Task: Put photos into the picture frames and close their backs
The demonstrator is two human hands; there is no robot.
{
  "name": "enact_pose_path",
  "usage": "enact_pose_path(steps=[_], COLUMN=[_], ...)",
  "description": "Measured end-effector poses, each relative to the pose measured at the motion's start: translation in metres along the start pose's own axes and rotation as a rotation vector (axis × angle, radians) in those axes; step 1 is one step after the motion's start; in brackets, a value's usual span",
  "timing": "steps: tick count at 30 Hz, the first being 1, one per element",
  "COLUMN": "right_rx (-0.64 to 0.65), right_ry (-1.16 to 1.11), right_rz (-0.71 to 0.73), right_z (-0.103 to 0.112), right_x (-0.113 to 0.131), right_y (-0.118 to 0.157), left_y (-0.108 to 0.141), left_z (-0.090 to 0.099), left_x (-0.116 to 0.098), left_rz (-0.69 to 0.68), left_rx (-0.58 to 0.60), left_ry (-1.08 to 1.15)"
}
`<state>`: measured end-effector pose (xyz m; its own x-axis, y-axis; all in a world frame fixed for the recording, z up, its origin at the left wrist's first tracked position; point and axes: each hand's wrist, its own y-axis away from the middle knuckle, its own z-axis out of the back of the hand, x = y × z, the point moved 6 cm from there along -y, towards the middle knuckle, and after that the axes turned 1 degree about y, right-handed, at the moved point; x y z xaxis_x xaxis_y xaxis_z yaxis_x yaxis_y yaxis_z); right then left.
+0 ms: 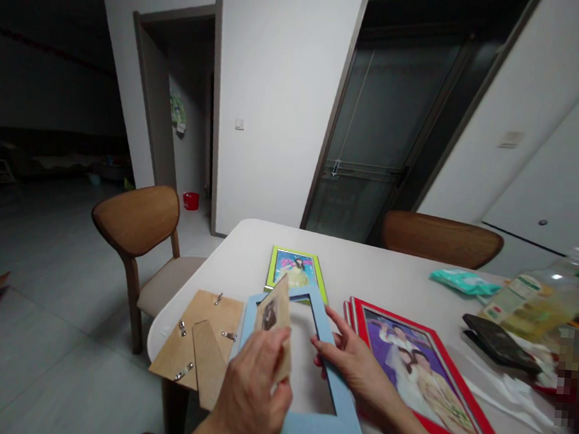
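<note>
White table (365, 273): on it lie a red-framed photo (410, 377) right of the blue frame (339, 396), which is by the near edge, and a backing board (212, 311) at the left edge. The right hand (348, 359) grips the frame's right border; the left hand (257, 378) pinches a brown picture sheet (273, 309) above it. Best keep the border steady, fingers on the sheet's edges.

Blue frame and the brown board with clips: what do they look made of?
Blue frame: probably painted wood or plastic; flat, matte, even colour. Brown board: likely fibreboard, dull and smooth. Clips: apparently metal, given their silvery glints.
</note>
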<state>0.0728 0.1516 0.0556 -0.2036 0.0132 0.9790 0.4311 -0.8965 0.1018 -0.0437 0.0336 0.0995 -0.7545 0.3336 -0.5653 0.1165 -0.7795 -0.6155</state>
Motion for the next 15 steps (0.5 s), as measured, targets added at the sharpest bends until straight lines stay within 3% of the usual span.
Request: enact_pose_path(steps=[4,7,11,15], right_rx=[-0.088,-0.064,-0.052,-0.094], right_ry=[0.635,0.920,1.065,0.996], right_rz=[0.118,0.186,0.198,0.309], right_z=[0.010,0.003,0.000,-0.002], right_x=[-0.016,-0.028,-0.038,-0.026], right_y=[-0.010,-0.013,-0.013,-0.009], left_y=[0.011,0.032,0.062,0.073], left_z=[0.048,0.065,0.066,0.054], left_x=[0.042,0.076,0.107,0.108], left_rz=[0.267,0.406,0.415,0.295], left_rx=[-0.199,-0.186,-0.080,0.028], left_ry=[-0.143,-0.213,-0.358,-0.481])
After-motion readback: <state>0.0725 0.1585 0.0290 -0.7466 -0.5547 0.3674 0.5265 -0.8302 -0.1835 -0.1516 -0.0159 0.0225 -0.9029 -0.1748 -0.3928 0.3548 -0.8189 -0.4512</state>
